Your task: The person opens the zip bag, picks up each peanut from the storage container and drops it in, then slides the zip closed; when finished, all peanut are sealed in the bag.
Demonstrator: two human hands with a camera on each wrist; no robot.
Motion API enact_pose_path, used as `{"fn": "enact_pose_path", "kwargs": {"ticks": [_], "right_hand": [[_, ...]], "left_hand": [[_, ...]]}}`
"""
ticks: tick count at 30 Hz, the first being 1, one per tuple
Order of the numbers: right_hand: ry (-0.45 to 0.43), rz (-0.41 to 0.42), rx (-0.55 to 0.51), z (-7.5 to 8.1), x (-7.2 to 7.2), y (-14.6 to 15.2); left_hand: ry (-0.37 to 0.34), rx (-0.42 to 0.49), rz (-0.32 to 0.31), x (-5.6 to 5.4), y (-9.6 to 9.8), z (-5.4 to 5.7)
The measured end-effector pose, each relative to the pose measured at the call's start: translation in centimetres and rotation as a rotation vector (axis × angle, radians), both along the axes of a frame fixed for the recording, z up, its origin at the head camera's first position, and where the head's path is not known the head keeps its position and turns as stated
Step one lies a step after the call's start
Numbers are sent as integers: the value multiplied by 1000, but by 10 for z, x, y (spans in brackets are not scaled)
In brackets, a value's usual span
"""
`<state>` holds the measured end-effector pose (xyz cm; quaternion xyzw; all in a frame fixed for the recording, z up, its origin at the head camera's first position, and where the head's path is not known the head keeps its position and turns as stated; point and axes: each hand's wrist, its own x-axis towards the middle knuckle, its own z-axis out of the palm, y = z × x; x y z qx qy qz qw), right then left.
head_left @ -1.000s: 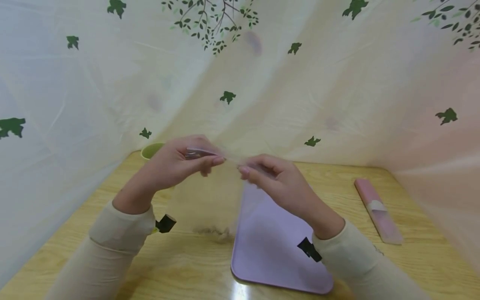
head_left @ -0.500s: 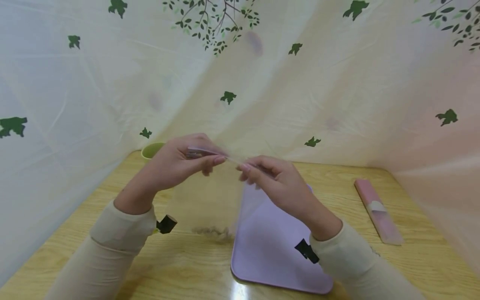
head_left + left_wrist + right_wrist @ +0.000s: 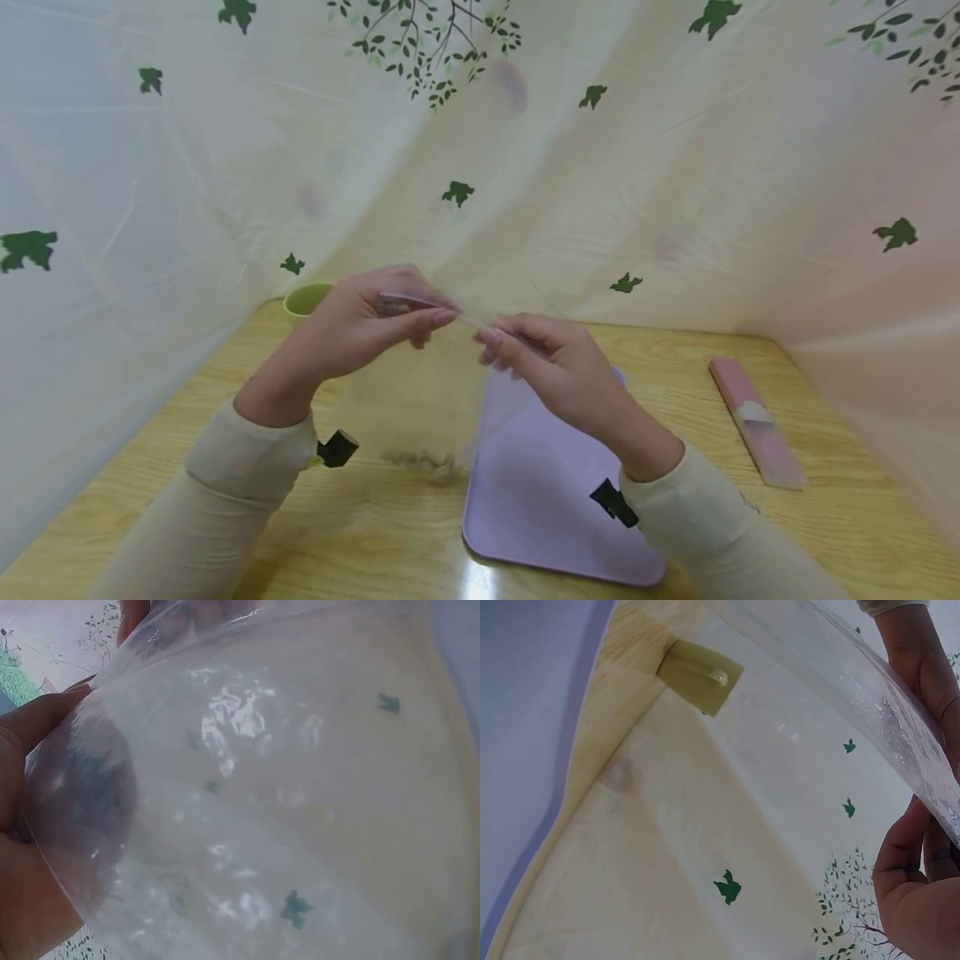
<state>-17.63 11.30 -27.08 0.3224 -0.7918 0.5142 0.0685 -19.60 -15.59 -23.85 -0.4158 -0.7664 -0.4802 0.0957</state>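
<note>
A clear plastic bag (image 3: 420, 392) hangs between the two hands above the table, its top edge uppermost. My left hand (image 3: 367, 321) pinches that edge between thumb and fingers. Just to the right, my right hand (image 3: 547, 358) pinches the same edge, its thumb on the near side. Small greyish-brown lumps (image 3: 423, 461) show along the bag's lower end; their kind is too blurred to tell. Film covers most of the left wrist view, where the bag (image 3: 262, 787) looks shiny and wrinkled. The right wrist view has the bag (image 3: 900, 720) at its right side.
A purple tray (image 3: 555, 500) lies on the wooden table (image 3: 360, 533) under the right hand. Farther right is a long pink case (image 3: 756, 423). Behind the left hand stands a green cup (image 3: 303, 302). A pale curtain (image 3: 525, 208) printed with leaves surrounds the table.
The right hand has shifted slightly, its fingers closer under the bag's edge. Otherwise both hands keep their hold, and the bag hangs almost unmoved.
</note>
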Motion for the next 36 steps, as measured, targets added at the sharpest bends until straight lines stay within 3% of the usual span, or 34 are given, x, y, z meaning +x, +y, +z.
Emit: {"fn": "enact_pose_path", "kwargs": {"ticks": [5,10,15,22,26,36], "right_hand": [[59,-3,22,1,2,0],[88,-33,118,10,4,1],[113,-25,162,21,6,-3],[82,-33,159,26,10,-4],[86,-27,154,27,11,-5],[138,-38,120,20,9,-7]], "left_hand": [[28,25,-51,-1,1,-1],[17,18,-65,1,1,0],[-24,-35,-34,7,1,3],[-59,-94,35,13,1,8],[-33,-89,37,14,2,9],[118,-51,6,13,5,5]]}}
